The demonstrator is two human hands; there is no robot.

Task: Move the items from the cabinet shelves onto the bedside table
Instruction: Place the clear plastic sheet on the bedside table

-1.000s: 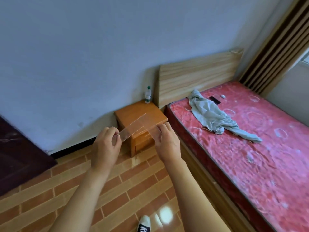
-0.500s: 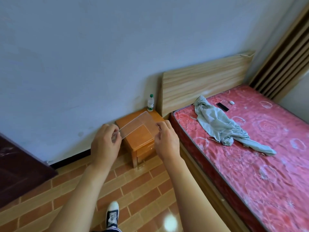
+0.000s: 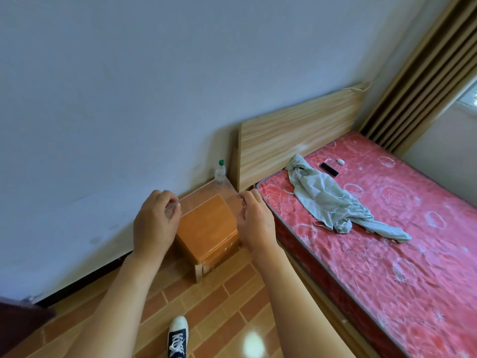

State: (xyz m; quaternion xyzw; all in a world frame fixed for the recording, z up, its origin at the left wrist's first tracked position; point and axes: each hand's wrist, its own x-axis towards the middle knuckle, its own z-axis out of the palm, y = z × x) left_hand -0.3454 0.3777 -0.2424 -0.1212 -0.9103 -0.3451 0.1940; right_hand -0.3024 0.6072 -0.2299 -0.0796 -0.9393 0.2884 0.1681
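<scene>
The left hand (image 3: 154, 223) and right hand (image 3: 254, 223) each pinch an end of a clear plastic sheet (image 3: 206, 200) held over the bench (image 3: 206, 228), so the carry looks nearly done and lowering it flat, short of the bottle (image 3: 220, 173), seems next.

Orange bedside table (image 3: 206, 223); clear box (image 3: 206, 196); red, white-swirled mattress (image 3: 387, 241); grey-green cloth (image 3: 327, 200); brown-striped curtain (image 3: 423, 71).
</scene>
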